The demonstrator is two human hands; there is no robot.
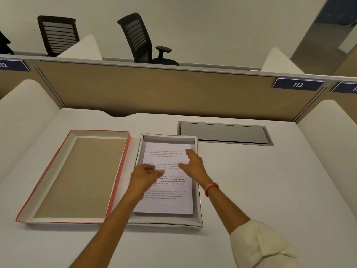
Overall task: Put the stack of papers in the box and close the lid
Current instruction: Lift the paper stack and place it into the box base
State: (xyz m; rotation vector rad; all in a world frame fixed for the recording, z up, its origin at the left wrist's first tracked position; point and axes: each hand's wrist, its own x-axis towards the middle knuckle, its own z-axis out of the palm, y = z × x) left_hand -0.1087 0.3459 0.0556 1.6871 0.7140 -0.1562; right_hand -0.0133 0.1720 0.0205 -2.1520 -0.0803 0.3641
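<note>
White box (199, 192) holds one paper stack (170, 202); two hands over it.

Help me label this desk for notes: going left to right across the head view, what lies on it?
Red-edged lid, lying open side up → box holding the stack of papers → grey cable hatch, set farther back.

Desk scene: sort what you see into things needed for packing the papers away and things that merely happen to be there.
Needed: papers, box, lid, left hand, right hand.

Merely there: grey flap in the desk, office chairs, sign 113.
</note>
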